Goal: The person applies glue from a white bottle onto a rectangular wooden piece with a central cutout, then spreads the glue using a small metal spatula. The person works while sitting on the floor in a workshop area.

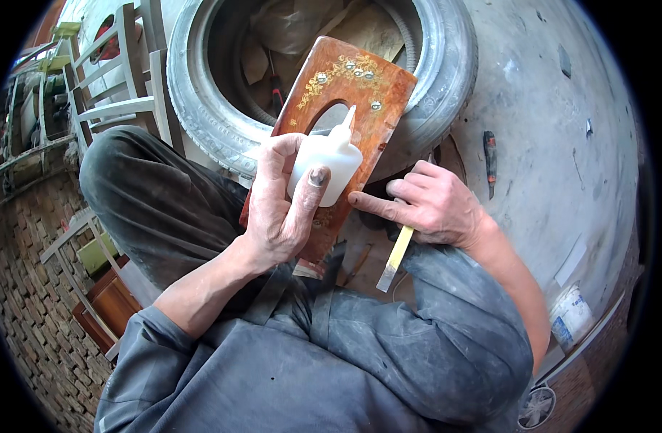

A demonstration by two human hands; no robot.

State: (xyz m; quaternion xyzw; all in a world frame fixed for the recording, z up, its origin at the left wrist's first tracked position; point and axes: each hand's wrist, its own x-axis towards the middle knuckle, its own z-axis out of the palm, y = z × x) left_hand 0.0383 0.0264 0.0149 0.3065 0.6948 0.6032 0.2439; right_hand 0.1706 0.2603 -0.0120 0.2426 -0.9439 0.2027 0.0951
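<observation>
My left hand is wrapped round a white plastic squeeze bottle with a pointed nozzle tilted up. Beneath the bottle lies a reddish-brown lacquered wooden panel, slanting from my lap onto the tyre. It bears gold floral decoration, small shiny inlays and a rounded opening, partly covered by the bottle. My right hand is closed round a flat, narrow yellow tool with a greyish end pointing down toward me; its exact kind is unclear. The right index finger stretches out to the panel's right edge.
A large dusty tyre lies ahead, with a red-handled tool and plastic inside. To the right, a dark-handled screwdriver-like tool lies on the floor near a white bucket. Grey wooden chair frames stand at the left.
</observation>
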